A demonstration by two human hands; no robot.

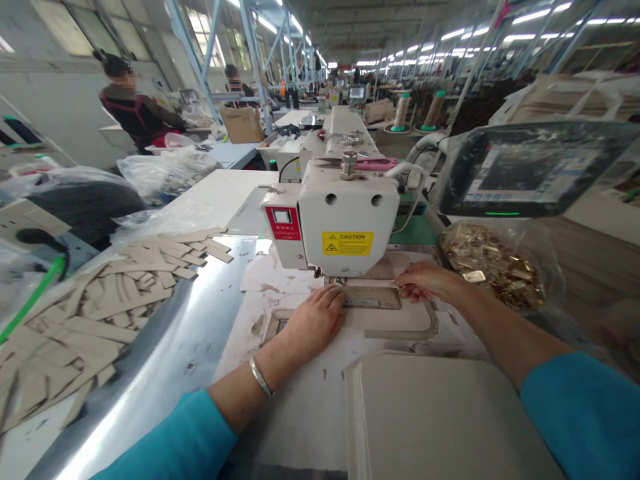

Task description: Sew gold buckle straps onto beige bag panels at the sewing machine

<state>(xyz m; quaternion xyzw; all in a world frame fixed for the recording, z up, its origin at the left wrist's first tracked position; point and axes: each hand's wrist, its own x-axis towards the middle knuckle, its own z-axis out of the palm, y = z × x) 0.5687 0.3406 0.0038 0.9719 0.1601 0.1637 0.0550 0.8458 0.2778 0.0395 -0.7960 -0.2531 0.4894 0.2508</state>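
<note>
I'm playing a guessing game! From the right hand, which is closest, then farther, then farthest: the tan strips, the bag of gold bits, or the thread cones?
1. Bag of gold bits: just right of the right hand.
2. Pile of tan strips: far over on the left side.
3. Thread cones: far back, behind the sewing machine.

Clothing observed: left sleeve and right sleeve are of plain teal-blue fabric, soft in appearance, each ending well short of the wrist with the forearm uncovered below. One slim silver-coloured bangle encircles the left wrist. Left hand and right hand are bare.
</note>
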